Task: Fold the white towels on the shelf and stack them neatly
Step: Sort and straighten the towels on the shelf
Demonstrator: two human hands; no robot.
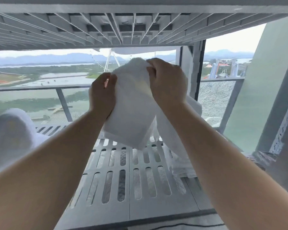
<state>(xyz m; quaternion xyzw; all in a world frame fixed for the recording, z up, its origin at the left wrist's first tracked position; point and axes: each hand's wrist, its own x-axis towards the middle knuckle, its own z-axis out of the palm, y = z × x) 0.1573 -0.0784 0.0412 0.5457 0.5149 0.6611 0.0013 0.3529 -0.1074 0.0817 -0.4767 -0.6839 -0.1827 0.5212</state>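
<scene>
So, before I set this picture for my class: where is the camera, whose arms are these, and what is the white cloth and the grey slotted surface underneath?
The single picture comes from a wide-angle camera worn on a person's head, looking forward and down, so the two bare arms are the wearer's own. No machine is involved. Both hands hold up one partly folded white towel: the left hand grips its left edge, and the right hand pinches its top with the fingers. Below is a grey slotted shelf, with another shelf level overhead. More white towels lie on the shelf: a loose heap at the left and others at the right, partly hidden behind the right arm. A balcony railing and water show beyond.
</scene>
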